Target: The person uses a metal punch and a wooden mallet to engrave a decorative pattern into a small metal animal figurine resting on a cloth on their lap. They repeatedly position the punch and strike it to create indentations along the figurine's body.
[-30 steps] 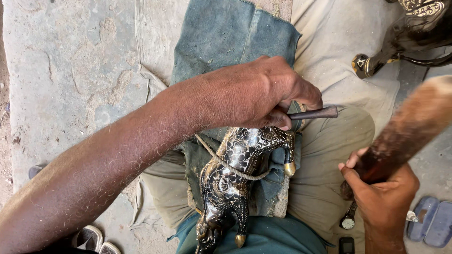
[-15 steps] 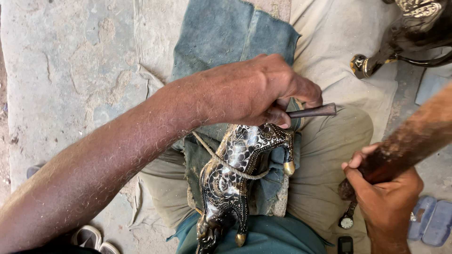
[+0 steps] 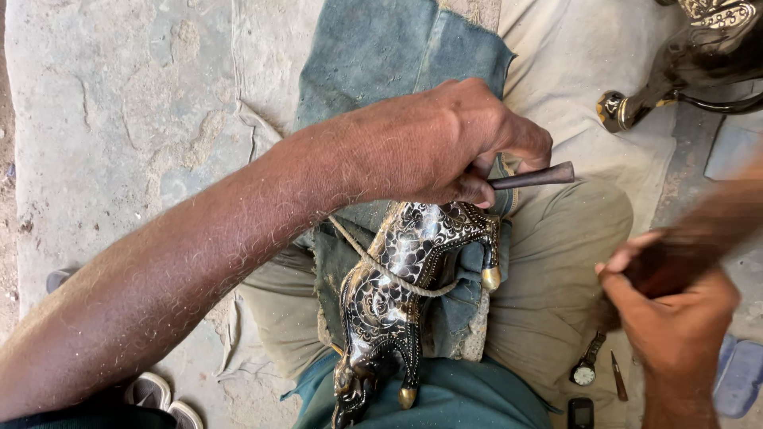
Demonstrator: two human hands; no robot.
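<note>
On the person's lap, over a worn blue cloth point(image 3: 381, 56), lies a black metal horse figurine point(image 3: 401, 294) with fine silver engraving and brass hooves, tied down by a cord point(image 3: 373, 266). Its long axis runs diagonally, head toward the body at lower left, rump up at right. The left hand point(image 3: 445, 139) sits right on top of the rump end, fingers closed around a thin dark chisel point(image 3: 531, 177) that points sideways to the right. The right hand point(image 3: 671, 318) is well off to the right, clenched on a wooden mallet point(image 3: 699, 238), blurred. So the left's clearly nearer the horse. A wristwatch point(image 3: 586, 369) lies by the thigh.
</note>
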